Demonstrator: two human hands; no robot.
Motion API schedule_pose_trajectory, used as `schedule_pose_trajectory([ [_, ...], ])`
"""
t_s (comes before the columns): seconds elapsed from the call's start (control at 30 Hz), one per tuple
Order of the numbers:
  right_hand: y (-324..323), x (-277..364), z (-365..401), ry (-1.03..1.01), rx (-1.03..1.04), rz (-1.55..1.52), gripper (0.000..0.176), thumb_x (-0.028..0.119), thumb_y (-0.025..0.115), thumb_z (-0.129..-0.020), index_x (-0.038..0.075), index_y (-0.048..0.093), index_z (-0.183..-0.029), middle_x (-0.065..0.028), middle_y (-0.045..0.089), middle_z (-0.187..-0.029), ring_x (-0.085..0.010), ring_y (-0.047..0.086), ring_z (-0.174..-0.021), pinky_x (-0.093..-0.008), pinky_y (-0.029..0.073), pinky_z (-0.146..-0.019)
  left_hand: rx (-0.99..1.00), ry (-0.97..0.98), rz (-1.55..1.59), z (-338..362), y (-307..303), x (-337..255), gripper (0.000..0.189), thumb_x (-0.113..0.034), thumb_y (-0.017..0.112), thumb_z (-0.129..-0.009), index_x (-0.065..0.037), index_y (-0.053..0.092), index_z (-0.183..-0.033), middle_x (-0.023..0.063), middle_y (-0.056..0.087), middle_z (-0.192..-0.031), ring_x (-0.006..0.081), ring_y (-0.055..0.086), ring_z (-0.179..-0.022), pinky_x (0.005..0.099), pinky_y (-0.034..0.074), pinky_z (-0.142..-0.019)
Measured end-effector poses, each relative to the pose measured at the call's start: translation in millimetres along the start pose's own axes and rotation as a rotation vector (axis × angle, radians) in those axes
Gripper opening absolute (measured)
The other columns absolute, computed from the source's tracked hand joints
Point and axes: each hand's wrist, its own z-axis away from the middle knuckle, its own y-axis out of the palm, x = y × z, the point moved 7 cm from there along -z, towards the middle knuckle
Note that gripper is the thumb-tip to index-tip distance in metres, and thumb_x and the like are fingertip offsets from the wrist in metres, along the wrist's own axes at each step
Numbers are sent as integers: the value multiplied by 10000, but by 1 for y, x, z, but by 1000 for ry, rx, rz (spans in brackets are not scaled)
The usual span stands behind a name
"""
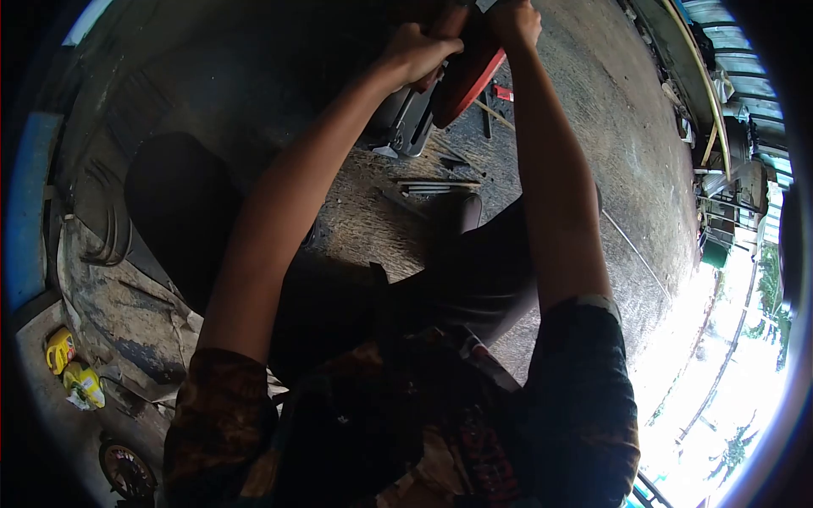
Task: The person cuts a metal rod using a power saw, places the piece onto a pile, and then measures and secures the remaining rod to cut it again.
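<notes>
At the lower left of the frame, a yellow container (59, 350) and a yellow-green bag (83, 386) lie above a spoked wheel (127, 468), while at top centre the left hand (417, 52) has its fingers wrapped on the reddish-brown body of a cut-off saw (474, 89). The saw stands on the floor (360, 216), its red-edged guard slanting between the hands, with thin metal bars (436, 184) lying below it. Farther right, the right hand (518, 24) touches the saw's top, its fingers partly cut off, so I cannot tell whether they are clamped.
</notes>
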Motion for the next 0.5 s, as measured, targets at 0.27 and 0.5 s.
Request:
schedule_pose_trajectory([
  [0.27,9,-6,0,-15,-60,2,302,221,473,-920,-16,519,-1100,-290,619,-1057,-481,575,-1018,-540,473,-857,21,-14,23,1,1,11,268,-258,676,-821,-43,610,-675,42,553,-523,136,582,-476,298,451,-435],
  [0.5,8,5,16,-83,-83,38,380,271,511,-920,-2,469,-1182,-296,600,-1084,-486,546,-1055,-542,451,-891,23,13,8,5,-1,19,245,-256,672,-826,-34,629,-731,50,568,-535,137,584,-474,296,456,-458],
])
